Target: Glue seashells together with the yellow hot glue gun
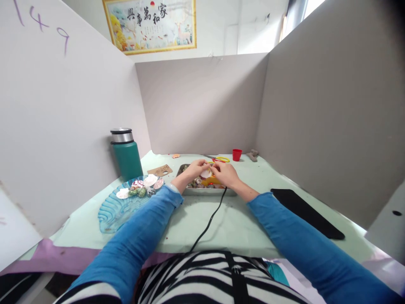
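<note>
Over a metal tray [209,192], my two hands are brought close together. My left hand [196,169] pinches a white scallop shell [206,173] between thumb and fingers. Just to the right, my right hand [225,174] has its fingertips pinched together at the shell's edge; what they hold is too small to make out. Several small shells [198,180] lie in the tray below. Beside them rests a yellow hot glue gun [211,181], partly hidden by my hands, with a red light on it. Its black cord [210,221] runs over the tray's rim toward me.
On the left, a blue shell-shaped glass plate [110,213] holds several shells, with a green bottle [127,158] behind. A cardboard piece [160,170], scissors [223,159], a red cup [236,155] and a grey object [252,155] lie farther back. A black flat pad [305,211] is right.
</note>
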`<act>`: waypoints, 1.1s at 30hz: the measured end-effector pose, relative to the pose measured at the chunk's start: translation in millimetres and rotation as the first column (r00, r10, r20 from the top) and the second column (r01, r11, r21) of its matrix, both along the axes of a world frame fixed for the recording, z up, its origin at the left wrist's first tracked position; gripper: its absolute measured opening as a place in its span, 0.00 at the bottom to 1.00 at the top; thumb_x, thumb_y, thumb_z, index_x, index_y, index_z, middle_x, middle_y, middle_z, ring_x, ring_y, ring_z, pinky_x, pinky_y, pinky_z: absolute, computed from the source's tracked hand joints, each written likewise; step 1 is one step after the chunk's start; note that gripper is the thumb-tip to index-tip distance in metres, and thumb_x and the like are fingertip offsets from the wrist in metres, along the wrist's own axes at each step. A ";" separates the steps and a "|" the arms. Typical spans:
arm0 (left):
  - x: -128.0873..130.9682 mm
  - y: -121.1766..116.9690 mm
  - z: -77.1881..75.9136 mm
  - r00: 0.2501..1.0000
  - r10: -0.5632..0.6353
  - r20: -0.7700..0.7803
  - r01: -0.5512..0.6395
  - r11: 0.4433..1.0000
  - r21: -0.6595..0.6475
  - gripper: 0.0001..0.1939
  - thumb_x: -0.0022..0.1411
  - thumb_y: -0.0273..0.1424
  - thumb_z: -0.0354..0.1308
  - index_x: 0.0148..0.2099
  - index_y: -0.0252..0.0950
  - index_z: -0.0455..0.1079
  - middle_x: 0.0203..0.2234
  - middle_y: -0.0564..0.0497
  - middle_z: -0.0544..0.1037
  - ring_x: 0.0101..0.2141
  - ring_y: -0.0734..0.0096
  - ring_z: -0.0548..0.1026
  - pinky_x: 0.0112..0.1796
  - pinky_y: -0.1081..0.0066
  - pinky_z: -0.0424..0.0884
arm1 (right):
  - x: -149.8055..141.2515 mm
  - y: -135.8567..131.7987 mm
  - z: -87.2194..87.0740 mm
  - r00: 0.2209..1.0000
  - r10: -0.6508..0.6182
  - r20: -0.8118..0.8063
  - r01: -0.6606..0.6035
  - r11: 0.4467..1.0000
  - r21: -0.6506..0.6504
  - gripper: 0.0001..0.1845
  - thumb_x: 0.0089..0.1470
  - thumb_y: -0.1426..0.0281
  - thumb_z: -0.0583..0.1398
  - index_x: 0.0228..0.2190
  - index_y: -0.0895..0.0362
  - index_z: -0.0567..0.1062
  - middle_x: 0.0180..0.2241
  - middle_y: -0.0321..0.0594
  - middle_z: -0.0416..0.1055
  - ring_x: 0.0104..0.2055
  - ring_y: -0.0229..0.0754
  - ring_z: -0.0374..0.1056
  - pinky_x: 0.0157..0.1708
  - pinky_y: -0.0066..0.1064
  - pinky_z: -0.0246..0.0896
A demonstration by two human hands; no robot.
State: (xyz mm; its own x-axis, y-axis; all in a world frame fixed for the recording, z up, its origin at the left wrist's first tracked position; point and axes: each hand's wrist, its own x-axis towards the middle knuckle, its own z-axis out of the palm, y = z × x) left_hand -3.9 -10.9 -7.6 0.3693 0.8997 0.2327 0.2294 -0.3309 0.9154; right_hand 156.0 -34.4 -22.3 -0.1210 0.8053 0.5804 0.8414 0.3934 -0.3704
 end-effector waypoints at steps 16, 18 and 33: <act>1.8 -4.7 2.8 1.000 0.024 0.003 -0.024 1.000 0.011 0.06 0.59 0.31 0.58 0.35 0.33 0.67 0.23 0.53 0.72 0.24 0.75 0.70 0.24 0.76 0.68 | 2.2 4.8 -2.1 0.998 0.031 -0.049 -0.029 0.999 0.027 0.13 0.57 0.63 0.54 0.28 0.55 0.75 0.28 0.39 0.75 0.30 0.40 0.67 0.28 0.29 0.49; 1.7 -3.2 1.8 1.000 0.026 0.017 -0.026 1.000 0.010 0.06 0.59 0.32 0.58 0.35 0.33 0.67 0.23 0.53 0.72 0.24 0.75 0.71 0.23 0.76 0.68 | 2.4 5.9 -2.2 0.997 0.039 -0.069 -0.037 0.999 0.030 0.12 0.56 0.63 0.54 0.27 0.55 0.74 0.27 0.38 0.74 0.30 0.40 0.66 0.28 0.29 0.49; -2.7 -1.6 1.4 0.992 -0.070 0.103 0.072 0.997 -0.019 0.13 0.57 0.38 0.62 0.36 0.32 0.68 0.26 0.51 0.73 0.27 0.75 0.72 0.25 0.75 0.71 | 2.7 5.5 -0.5 0.953 0.130 -0.274 -0.119 0.991 0.057 0.12 0.54 0.63 0.55 0.25 0.56 0.72 0.24 0.36 0.72 0.28 0.38 0.64 0.29 0.28 0.51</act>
